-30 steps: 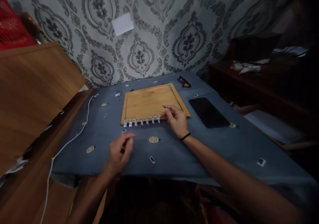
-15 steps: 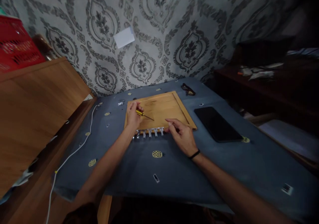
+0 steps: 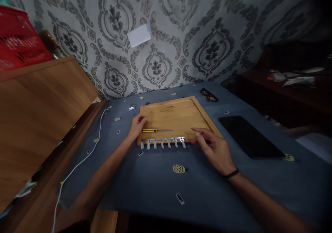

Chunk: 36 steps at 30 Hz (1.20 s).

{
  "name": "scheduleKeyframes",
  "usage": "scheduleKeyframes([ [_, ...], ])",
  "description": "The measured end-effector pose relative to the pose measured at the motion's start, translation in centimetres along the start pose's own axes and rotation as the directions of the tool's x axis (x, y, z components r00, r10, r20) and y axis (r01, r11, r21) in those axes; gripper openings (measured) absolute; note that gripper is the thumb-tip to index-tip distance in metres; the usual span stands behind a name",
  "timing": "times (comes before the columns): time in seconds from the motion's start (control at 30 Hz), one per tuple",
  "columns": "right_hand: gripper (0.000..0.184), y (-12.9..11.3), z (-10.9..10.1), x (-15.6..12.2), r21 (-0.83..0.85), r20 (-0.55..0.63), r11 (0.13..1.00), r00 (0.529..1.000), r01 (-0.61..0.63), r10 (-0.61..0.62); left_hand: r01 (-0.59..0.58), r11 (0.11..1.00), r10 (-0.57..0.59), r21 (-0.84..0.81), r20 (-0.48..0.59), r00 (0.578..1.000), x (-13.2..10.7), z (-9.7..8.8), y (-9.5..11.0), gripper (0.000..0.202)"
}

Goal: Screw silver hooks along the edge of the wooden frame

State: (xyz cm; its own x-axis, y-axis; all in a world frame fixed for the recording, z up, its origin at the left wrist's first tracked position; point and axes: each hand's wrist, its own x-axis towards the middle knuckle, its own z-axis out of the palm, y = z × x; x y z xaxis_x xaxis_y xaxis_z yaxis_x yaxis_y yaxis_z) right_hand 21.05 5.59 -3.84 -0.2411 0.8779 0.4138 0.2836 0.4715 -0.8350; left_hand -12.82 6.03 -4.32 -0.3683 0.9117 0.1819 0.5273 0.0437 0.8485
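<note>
A shallow wooden tray lies on the blue cloth-covered table. On it, near its front, lies a yellow-handled screwdriver, flat, with its tip to the right. A row of several small metal clips hangs along the tray's front edge. My left hand rests on the tray's left edge, its loosely bent fingers just beside the screwdriver's handle and not gripping it. My right hand lies at the tray's front right corner, fingers stretched out toward the edge, holding nothing.
A black phone lies right of the tray, dark glasses behind it. Small metal bits sit at the back left. A white cable runs along the left edge beside a wooden cabinet. A dark side table stands at right.
My left hand carried the screwdriver from the table's front over the tray and laid it down flat there. My right hand stayed by the tray's front right corner. The view shifted.
</note>
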Motion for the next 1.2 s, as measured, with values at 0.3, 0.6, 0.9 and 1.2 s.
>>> scheduleKeyframes([
  [0.3, 0.045, 0.4, -0.2, 0.0, -0.055, 0.002, 0.997, 0.999, -0.047, 0.047, 0.047, 0.848, 0.017, 0.527, -0.117, 0.993, 8.5, -6.4, -1.3, 0.038],
  [0.6, 0.060, 1.0, -0.7, 0.4, -0.134, -0.025, 0.981, 0.990, -0.141, 0.139, -0.043, 0.650, 0.055, 0.758, 0.010, 0.998, 10.2, -6.6, -2.6, 0.037],
  [0.9, 0.064, 1.3, -0.8, 0.8, -0.162, -0.042, 0.968, 0.982, -0.190, 0.185, -0.105, 0.778, 0.112, 0.620, 0.029, 0.993, 5.9, -9.9, -3.8, 0.031],
  [1.2, 0.047, 0.6, -0.9, 0.6, -0.192, -0.014, 0.979, 0.998, -0.065, 0.064, -0.009, 0.999, 0.007, 0.051, 0.038, 0.999, -0.9, -9.4, -1.4, 0.050],
])
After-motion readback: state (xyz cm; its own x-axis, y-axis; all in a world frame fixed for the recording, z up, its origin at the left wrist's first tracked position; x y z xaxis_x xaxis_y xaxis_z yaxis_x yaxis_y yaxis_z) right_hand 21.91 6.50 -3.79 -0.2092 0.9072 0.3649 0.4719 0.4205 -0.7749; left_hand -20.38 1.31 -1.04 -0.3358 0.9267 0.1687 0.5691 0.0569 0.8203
